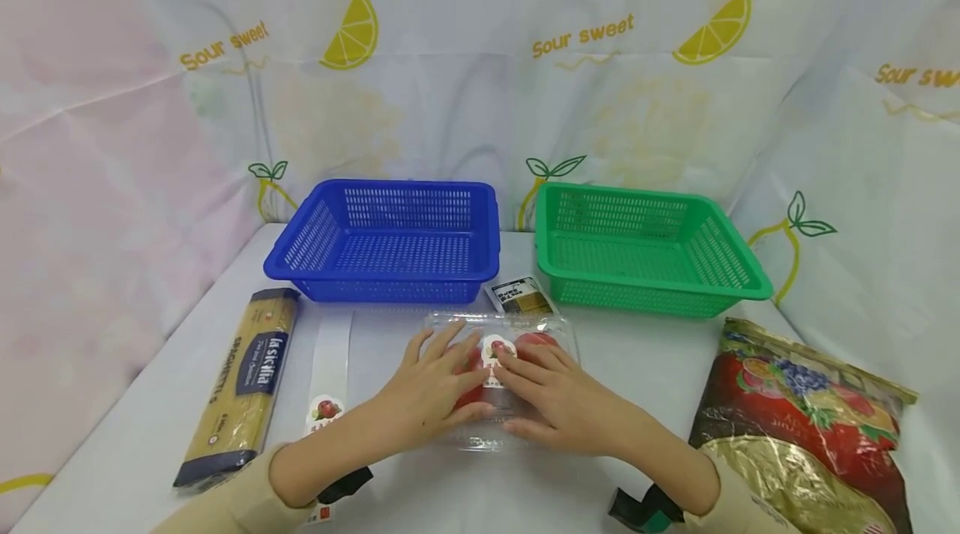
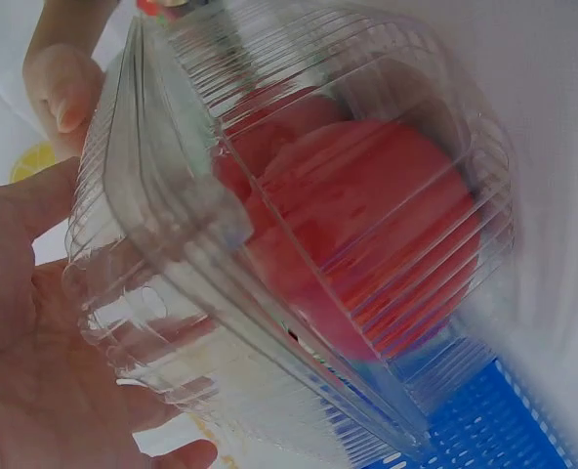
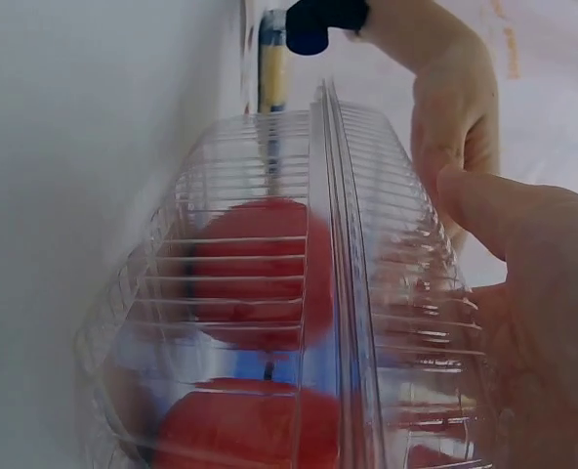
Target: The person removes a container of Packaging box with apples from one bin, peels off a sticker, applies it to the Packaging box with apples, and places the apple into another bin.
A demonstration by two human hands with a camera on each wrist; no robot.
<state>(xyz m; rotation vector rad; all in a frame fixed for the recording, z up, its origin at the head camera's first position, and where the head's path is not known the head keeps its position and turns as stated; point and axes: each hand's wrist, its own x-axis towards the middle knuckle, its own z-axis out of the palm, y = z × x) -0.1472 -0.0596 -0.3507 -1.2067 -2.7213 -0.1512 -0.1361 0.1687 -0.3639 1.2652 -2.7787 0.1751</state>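
Note:
A clear plastic clamshell box (image 1: 480,439) with red round fruit (image 2: 367,234) inside stands at the middle front of the table. Its lid is down, and a white sticker (image 1: 497,349) with a red fruit picture lies on top. My left hand (image 1: 423,392) rests on the left part of the lid, fingers spread. From the other side my right hand (image 1: 573,405) touches the lid with extended fingers, some near the sticker. In the right wrist view, fruit (image 3: 260,274) shows through the ribbed wall. A white paper strip (image 1: 332,351) with a similar fruit picture lies left of the box.
A blue basket (image 1: 390,274) and a green basket (image 1: 645,280) stand at the back. Between them, behind the box, lies a small dark packet (image 1: 521,296). A spaghetti pack (image 1: 243,376) lies at left; a red and gold bag (image 1: 802,426) lies at right.

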